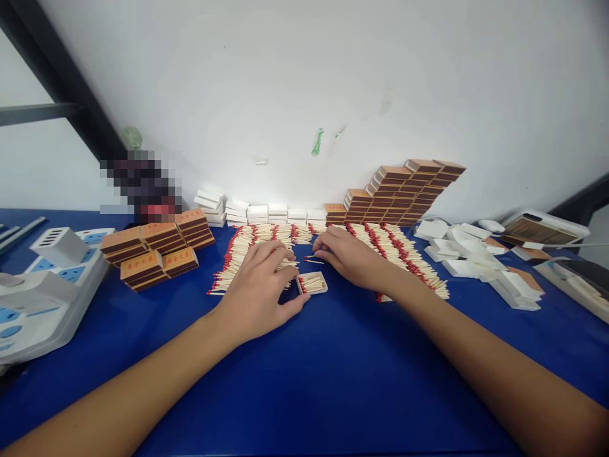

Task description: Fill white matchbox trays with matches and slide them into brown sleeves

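A small white matchbox tray [325, 284] partly filled with red-headed matches lies on the blue table. My left hand [261, 285] steadies its left end, index finger at the far corner and thumb at the near corner. Just beyond the tray, my right hand [349, 255] is closed, thumb and fingers bent together at a couple of matches [313, 259]; its fingertips are partly hidden. Loose matches lie in rows on both sides, a left pile [245, 244] partly under my left hand and a right pile [404, 254] beyond my right forearm.
Closed matchboxes are stacked at left [157, 244] and in a stepped pile against the wall [399, 193]. White trays [257, 214] line the wall; more trays [469, 254] lie scattered at right. A power strip [61, 317] stands at far left, a phone [545, 227] at far right.
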A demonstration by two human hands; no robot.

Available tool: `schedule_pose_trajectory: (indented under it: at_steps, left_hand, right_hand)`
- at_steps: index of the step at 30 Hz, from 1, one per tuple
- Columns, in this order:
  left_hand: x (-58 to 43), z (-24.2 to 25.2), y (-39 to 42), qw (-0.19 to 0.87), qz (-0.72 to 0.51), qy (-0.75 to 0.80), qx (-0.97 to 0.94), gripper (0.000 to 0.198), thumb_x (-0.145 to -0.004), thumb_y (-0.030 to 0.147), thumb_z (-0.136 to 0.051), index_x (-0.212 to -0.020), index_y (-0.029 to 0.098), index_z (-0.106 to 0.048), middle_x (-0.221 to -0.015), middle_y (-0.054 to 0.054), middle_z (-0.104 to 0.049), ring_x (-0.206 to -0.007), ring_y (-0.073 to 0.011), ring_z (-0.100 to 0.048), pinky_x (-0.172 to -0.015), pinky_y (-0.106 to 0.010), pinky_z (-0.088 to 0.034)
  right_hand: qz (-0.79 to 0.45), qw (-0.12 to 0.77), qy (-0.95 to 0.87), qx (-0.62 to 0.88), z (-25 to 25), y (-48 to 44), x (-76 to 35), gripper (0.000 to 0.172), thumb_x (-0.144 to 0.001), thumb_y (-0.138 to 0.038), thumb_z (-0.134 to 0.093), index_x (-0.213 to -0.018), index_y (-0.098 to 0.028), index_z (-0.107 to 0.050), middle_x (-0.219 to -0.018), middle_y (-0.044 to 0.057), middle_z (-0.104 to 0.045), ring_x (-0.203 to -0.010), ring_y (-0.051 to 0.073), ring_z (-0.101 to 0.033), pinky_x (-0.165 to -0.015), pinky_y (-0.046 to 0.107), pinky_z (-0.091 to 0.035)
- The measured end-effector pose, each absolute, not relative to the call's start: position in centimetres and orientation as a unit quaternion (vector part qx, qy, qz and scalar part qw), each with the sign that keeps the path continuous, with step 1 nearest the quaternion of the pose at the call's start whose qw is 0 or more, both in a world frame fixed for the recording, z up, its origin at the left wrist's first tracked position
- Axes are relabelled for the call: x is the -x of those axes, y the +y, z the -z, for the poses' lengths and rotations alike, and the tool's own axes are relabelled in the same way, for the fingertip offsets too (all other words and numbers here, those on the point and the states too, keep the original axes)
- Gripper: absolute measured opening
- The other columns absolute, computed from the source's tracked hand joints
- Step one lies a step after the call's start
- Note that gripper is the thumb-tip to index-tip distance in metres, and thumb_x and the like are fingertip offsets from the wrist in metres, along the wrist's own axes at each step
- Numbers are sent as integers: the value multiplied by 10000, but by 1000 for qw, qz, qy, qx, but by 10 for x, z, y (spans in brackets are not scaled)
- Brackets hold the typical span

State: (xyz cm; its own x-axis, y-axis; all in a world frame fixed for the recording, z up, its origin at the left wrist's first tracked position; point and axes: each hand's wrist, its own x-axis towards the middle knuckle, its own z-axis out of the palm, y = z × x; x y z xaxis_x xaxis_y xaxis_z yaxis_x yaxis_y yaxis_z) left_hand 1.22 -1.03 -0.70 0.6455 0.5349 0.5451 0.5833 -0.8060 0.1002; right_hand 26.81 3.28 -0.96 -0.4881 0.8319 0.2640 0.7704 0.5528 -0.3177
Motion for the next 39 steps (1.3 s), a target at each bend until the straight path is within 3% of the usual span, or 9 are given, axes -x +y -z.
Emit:
schedule_pose_trajectory:
  at_steps: [5, 10, 18, 29, 39]
  left_hand:
    - [-12, 6, -10, 39, 291, -309, 905, 211, -944, 391, -720, -977, 184, -744, -1235, -131, -707, -1271, -352, -577, -1097, -570, -485]
    - [-12, 7, -10, 46, 286, -311, 905, 229, -950, 395, -717, -1004, 176, -752, -1233, -130, -707, -1265, -348, -576, -1109, -566, -476]
    - [-12, 8, -11, 41, 284, -310, 907, 238, -951, 405, -717, -1021, 179, -746, -1240, -123, -700, -1278, -341, -571, -1111, -543, -472]
    - [-12, 8, -10, 40, 283, -308, 907, 241, -953, 403, -717, -1015, 172, -752, -1251, -127, -700, -1275, -335, -578, -1121, -530, -465]
    - [-11, 7, -11, 31, 286, -306, 907, 231, -941, 397, -733, -1022, 181, -747, -1241, -128, -702, -1268, -342, -579, -1094, -545, -479]
  right_hand:
    - [-96, 173, -865, 461, 10, 30, -268, 109, -1032, -314, -599, -977, -224, -629, -1042, 87, -637, -986, 257, -596, -835, 388, -499]
    - [-80, 159, -860, 478, 8, 30, -267, 150, -1037, -262, -558, -904, -217, -612, -1016, 101, -641, -990, 268, -597, -829, 400, -492]
    - [-142, 160, -873, 439, -26, -9, -257, 184, -1082, -325, -509, -975, -212, -607, -1067, 82, -630, -953, 225, -597, -822, 372, -489]
    - [-163, 114, -872, 448, -24, -16, -257, 127, -1072, -257, -526, -1066, -244, -653, -1109, 56, -617, -949, 199, -617, -781, 319, -457]
    - [-152, 107, -869, 459, -23, -16, -259, 169, -1067, -321, -549, -965, -229, -648, -1034, 50, -625, -864, 186, -607, -747, 328, -451]
